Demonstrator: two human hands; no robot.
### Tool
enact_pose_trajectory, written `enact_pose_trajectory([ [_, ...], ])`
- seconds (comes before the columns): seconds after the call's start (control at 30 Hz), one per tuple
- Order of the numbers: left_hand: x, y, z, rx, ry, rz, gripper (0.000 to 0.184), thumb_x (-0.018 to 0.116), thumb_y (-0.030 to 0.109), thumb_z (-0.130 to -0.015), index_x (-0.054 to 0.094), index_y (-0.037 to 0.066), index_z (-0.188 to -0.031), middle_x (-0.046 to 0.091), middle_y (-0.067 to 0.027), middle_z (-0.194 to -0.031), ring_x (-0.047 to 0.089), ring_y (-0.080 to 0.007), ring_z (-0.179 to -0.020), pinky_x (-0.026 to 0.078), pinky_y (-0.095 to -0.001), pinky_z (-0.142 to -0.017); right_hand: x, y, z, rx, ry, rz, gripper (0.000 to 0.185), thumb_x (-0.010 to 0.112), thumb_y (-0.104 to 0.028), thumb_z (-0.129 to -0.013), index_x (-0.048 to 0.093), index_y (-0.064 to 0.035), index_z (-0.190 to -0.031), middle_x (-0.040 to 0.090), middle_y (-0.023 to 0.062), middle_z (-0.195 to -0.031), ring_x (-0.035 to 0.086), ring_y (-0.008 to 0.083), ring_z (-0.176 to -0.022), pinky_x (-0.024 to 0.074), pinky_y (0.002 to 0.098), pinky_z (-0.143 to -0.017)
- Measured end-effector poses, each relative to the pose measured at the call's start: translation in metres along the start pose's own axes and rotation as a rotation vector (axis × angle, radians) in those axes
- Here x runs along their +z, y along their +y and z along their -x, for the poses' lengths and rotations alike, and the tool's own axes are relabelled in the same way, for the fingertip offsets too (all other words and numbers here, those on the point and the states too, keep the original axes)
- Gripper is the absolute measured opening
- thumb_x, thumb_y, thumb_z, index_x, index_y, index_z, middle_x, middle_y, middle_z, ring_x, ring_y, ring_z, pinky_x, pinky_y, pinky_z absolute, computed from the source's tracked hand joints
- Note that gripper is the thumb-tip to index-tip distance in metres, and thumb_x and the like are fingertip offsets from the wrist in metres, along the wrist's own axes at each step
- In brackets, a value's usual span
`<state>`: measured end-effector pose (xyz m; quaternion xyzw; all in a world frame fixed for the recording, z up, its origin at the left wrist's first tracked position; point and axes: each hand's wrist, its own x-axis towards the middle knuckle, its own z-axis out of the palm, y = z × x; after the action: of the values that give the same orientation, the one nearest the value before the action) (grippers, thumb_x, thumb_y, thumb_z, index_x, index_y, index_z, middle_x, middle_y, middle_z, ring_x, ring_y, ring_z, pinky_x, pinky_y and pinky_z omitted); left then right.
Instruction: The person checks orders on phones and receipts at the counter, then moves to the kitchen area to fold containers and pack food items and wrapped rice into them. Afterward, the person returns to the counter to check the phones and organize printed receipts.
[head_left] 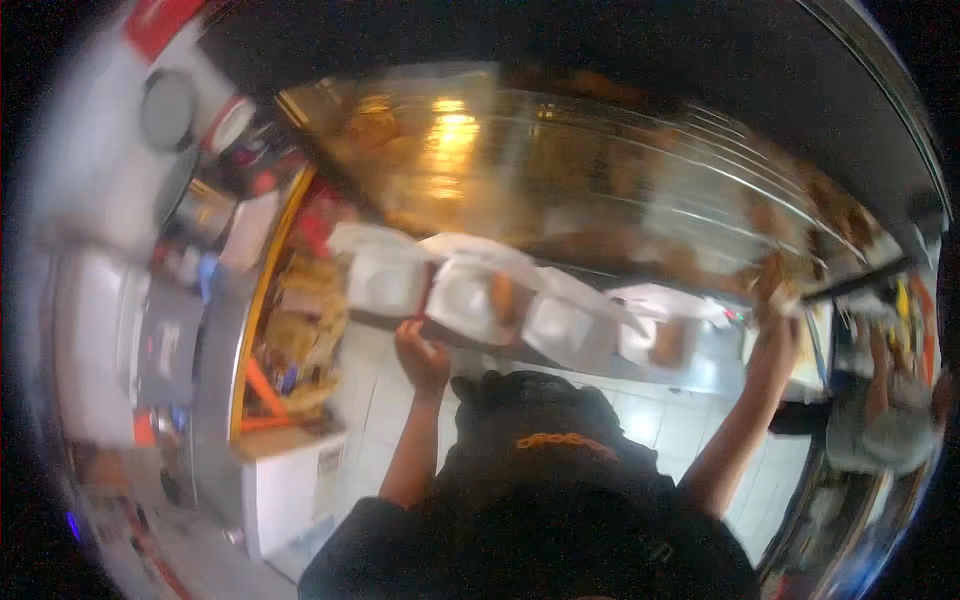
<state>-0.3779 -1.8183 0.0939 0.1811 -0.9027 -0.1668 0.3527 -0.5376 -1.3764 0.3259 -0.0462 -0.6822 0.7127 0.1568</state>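
Four boxes (385,287) lie unclosed along the counter's (715,368) near edge, food (501,298) visible in two, the left hand (422,357) loosely spread beside them, the right hand (776,298), grip too blurred to tell, near the right end.

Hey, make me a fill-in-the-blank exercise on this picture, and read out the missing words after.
1. The row holds ____ open containers.
2. Those containers are ____ in colour.
3. The hand beyond the row's right end is the person's ____ one.
4. The print on the person's dark clothing is ____.

Missing words: four; white; right; orange.
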Motion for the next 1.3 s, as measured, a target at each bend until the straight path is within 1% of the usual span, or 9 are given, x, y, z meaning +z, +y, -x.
enact_pose_trajectory([
  [0.13, -0.015, -0.049, -0.017, -0.033, 0.027, -0.104, 0.047, 0.058, 0.009, -0.073, 0.048, 0.0, -0.118, 0.05, -0.0232, -0.118, 0.048, -0.0411, -0.113, 0.037, -0.0501, -0.098, 0.118, 0.033, 0.103, 0.452, -0.705, -0.1, 0.046, 0.072, -0.021, -0.081, 0.058, -0.0006, -0.12, 0.065, 0.0091, -0.104, 0.063, 0.0175, -0.09, 0.0495, 0.0306, -0.082],
  [0.23, -0.02, -0.082, -0.054, 0.034, -0.021, -0.164, 0.054, 0.061, 0.012, -0.074, 0.046, 0.002, -0.125, 0.048, -0.0242, -0.123, 0.046, -0.0417, -0.115, 0.037, -0.0509, -0.098, 0.23, 0.109, 0.151, 0.39, -1.002, -0.023, 0.046, 0.073, -0.03, -0.082, 0.061, 0.0009, -0.113, 0.068, 0.0099, -0.102, 0.064, 0.0182, -0.094, 0.0505, 0.0315, -0.083],
  [0.4, -0.014, -0.101, -0.107, -0.121, -0.181, -0.516, 0.07, 0.071, 0.025, -0.074, 0.042, 0.005, -0.135, 0.045, -0.0254, -0.129, 0.043, -0.045, -0.119, 0.037, -0.0525, -0.099, 0.38, 0.141, 0.187, 0.008, -0.78, 0.227, 0.033, 0.072, -0.03, -0.082, 0.067, -0.0007, -0.097, 0.069, 0.0109, -0.086, 0.066, 0.0192, -0.083, 0.0503, 0.0325, -0.073],
  [0.5, -0.003, -0.132, -0.116, -0.218, -0.277, -0.031, 0.084, 0.077, 0.032, -0.07, 0.037, 0.004, -0.139, 0.045, -0.0253, -0.132, 0.043, -0.0451, -0.119, 0.039, -0.0505, -0.1, 0.408, 0.17, 0.191, -0.145, -0.641, 0.338, 0.032, 0.073, -0.029, -0.081, 0.067, -0.0019, -0.096, 0.068, 0.0101, -0.084, 0.065, 0.019, -0.079, 0.0494, 0.0344, -0.072],
  [0.6, -0.003, -0.153, -0.116, -0.284, -0.421, 0.04, 0.09, 0.079, 0.027, -0.068, 0.033, 0.003, -0.141, 0.045, -0.0241, -0.134, 0.046, -0.0427, -0.118, 0.041, -0.0476, -0.099, 0.378, 0.139, 0.204, 0.32, -0.508, 0.305, 0.03, 0.073, -0.03, -0.081, 0.066, -0.0025, -0.092, 0.067, 0.0105, -0.081, 0.064, 0.0197, -0.081, 0.049, 0.0353, -0.074],
  [0.77, -0.004, -0.2, -0.115, -0.479, -0.376, 0.652, 0.064, 0.068, 0.011, -0.073, 0.045, -0.002, -0.131, 0.051, -0.0234, -0.131, 0.054, -0.0358, -0.115, 0.045, -0.0402, -0.094, 0.262, 0.186, 0.251, 0.017, -0.139, 0.479, 0.035, 0.072, -0.03, -0.083, 0.063, 0.0024, -0.094, 0.066, 0.0113, -0.082, 0.061, 0.0165, -0.067, 0.0484, 0.0296, -0.06],
  [0.83, 0.005, -0.23, -0.119, -0.566, -0.507, 0.641, 0.056, 0.066, 0.01, -0.072, 0.05, -0.003, -0.124, 0.057, -0.0224, -0.123, 0.058, -0.0334, -0.107, 0.048, -0.0388, -0.089, 0.228, 0.191, 0.273, 0.616, 0.01, 0.451, 0.036, 0.07, -0.029, -0.084, 0.062, 0.0037, -0.094, 0.066, 0.0102, -0.078, 0.06, 0.0162, -0.061, 0.0476, 0.0291, -0.054],
  [1.0, 0.008, -0.225, -0.147, -0.479, -0.699, 0.33, 0.035, 0.065, 0.012, -0.069, 0.061, -0.002, -0.1, 0.067, -0.0155, -0.095, 0.066, -0.0262, -0.084, 0.052, -0.0386, -0.074, 0.254, 0.206, 0.251, 0.615, -0.048, 0.472, 0.03, 0.066, -0.027, -0.083, 0.064, 0.0027, -0.09, 0.065, 0.0085, -0.068, 0.061, 0.0168, -0.061, 0.0488, 0.032, -0.054],
  [1.3, -0.018, -0.292, -0.108, -1.079, -0.74, 1.342, 0.032, 0.051, 0.022, -0.076, 0.061, 0.005, -0.101, 0.063, -0.0057, -0.092, 0.065, -0.0221, -0.082, 0.057, -0.0378, -0.069, 0.276, 0.247, 0.25, 0.196, 0.141, 0.872, 0.03, 0.056, -0.025, -0.082, 0.065, 0.0018, -0.071, 0.062, 0.0253, -0.071, 0.06, 0.044, -0.068, 0.047, 0.0507, -0.061],
])
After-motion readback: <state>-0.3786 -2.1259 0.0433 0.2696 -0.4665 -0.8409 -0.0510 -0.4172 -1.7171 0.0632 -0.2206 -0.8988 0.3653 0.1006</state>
